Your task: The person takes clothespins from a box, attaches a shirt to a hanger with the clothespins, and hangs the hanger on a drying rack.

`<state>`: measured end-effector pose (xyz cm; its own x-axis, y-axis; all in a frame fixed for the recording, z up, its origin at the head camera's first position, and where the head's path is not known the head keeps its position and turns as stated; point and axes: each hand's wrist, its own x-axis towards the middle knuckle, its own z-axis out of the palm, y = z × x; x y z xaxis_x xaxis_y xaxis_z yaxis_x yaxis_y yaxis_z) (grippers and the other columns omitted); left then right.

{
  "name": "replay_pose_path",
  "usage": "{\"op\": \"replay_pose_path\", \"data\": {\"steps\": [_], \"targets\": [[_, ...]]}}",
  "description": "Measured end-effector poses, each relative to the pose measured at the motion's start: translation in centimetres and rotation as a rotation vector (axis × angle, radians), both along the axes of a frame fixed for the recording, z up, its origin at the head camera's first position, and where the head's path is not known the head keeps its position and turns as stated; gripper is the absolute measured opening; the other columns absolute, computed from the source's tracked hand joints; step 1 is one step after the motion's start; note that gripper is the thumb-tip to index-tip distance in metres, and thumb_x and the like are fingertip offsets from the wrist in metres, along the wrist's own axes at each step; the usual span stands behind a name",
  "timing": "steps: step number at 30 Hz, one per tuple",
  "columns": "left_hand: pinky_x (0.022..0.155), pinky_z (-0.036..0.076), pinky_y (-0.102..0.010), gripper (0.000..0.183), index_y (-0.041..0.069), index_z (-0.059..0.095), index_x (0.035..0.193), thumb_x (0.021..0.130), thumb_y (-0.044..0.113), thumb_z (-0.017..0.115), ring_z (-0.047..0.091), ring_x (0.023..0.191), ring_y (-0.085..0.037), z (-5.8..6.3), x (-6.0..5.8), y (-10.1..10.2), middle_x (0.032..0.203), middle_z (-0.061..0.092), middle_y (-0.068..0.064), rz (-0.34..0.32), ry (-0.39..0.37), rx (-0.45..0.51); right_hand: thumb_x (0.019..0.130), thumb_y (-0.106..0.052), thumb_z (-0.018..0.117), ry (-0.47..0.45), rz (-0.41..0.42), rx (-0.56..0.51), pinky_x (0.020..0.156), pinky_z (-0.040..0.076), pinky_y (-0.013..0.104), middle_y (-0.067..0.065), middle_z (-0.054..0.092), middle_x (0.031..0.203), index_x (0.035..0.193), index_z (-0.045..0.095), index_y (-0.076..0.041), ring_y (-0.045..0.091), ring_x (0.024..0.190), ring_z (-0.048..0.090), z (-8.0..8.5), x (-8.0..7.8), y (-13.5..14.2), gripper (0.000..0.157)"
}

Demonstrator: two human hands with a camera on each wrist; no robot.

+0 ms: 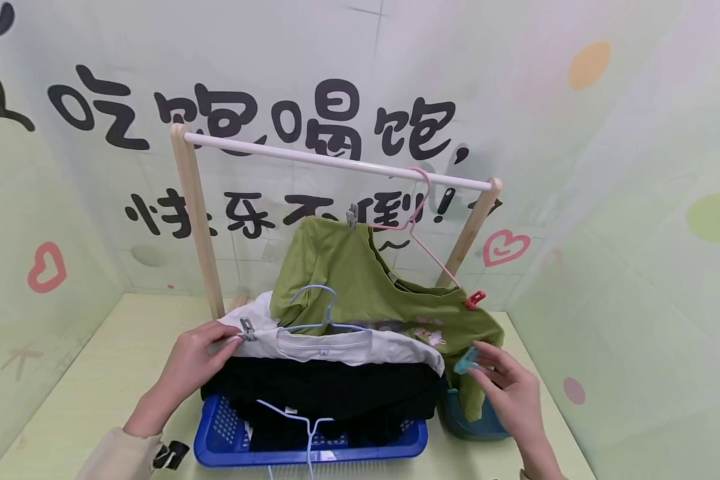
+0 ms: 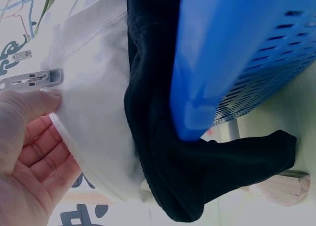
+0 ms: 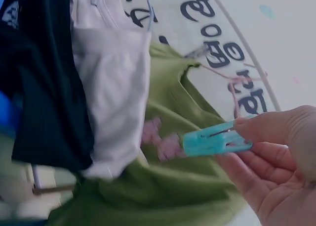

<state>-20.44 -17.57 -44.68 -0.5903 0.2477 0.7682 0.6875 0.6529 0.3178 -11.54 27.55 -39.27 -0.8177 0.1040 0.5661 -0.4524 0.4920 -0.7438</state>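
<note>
My left hand (image 1: 201,357) pinches the shoulder edge of a white shirt (image 2: 94,87) between thumb and fingers. A grey clothespin (image 2: 34,80) grips that shoulder right beside the thumb. Inside the shirt's collar sits a light blue hanger (image 1: 329,308), its hook free of the rod. In my right hand (image 1: 510,387) a teal clothespin (image 3: 217,138) is pinched between thumb and fingertips, in front of a green shirt (image 1: 348,267). The green shirt hangs from a pink hanger (image 1: 435,256) on the rod, with a grey clip (image 1: 352,217) and a red clip (image 1: 475,300) on its shoulders.
A wooden rack with a white rod (image 1: 336,160) stands behind. Below the white shirt, black clothing (image 1: 324,390) lies over a blue basket (image 1: 312,457), with another pale hanger (image 1: 309,440) in front. A teal basin (image 1: 486,430) stands at right, under the green sleeve.
</note>
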Motion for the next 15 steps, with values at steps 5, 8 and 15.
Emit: {"op": "replay_pose_path", "data": {"steps": [5, 8, 15], "targets": [[0.059, 0.048, -0.02, 0.024, 0.002, 0.069, 0.076, 0.057, -0.009, 0.08, 0.061, 0.062, -0.014, 0.0, 0.1, -0.1, 0.074, 0.065, -0.003, 0.0, 0.0, -0.001, 0.073, 0.02, 0.066, 0.048, 0.134, -0.054, 0.071, 0.052, 0.017, 0.02, 0.066, 0.092, 0.107, 0.062, 0.01, 0.004, 0.084, 0.064, -0.3, -2.0, -2.1, 0.036], [0.058, 0.048, -0.02, 0.025, 0.001, 0.068, 0.076, 0.057, -0.009, 0.08, 0.061, 0.062, -0.014, 0.0, 0.1, -0.2, 0.073, 0.065, -0.002, -0.003, 0.001, -0.004, 0.075, 0.02, 0.064, 0.091, 0.189, -0.07, 0.073, 0.052, 0.017, 0.027, 0.064, 0.093, 0.107, 0.062, 0.011, 0.005, 0.086, 0.064, -0.5, -3.3, -3.3, 0.034], [0.059, 0.049, -0.018, 0.025, 0.002, 0.068, 0.076, 0.057, -0.009, 0.08, 0.061, 0.063, -0.013, -0.2, 0.1, -0.4, 0.072, 0.065, -0.002, -0.009, -0.014, -0.008, 0.074, 0.021, 0.065, 0.135, 0.249, -0.117, 0.072, 0.052, 0.017, 0.03, 0.063, 0.092, 0.103, 0.063, 0.013, 0.005, 0.084, 0.064, -1.0, -5.6, -5.1, 0.03]]}}
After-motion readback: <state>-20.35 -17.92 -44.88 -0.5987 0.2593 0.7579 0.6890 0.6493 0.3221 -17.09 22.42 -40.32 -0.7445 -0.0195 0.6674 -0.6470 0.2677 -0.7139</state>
